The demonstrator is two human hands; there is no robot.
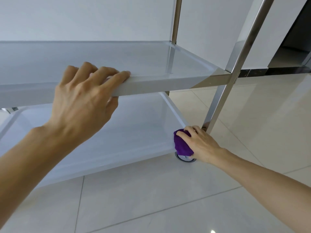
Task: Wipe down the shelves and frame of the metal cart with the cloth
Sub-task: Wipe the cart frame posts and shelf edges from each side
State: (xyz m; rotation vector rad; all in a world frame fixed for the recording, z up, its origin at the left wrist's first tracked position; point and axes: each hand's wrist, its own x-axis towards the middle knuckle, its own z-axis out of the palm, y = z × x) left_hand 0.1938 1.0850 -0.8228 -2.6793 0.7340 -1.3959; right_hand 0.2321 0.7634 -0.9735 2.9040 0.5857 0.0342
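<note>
Purple cloth point(182, 145): bunched, gripped in our right hand point(200, 145), fingers curled round it, pressed to the front right corner of the lower shelf point(127, 132), just above the caster point(185, 158). Left hand point(84, 101): fingers over the front edge of the middle shelf point(151, 64), thumb beneath, steadying the metal cart. Risk, in our judgement: the cart rolls on glossy floor tiles point(168, 199) if that hold slackens. The steel upright point(217, 105), just beside the cloth, crowds our stroke round the corner.
</note>
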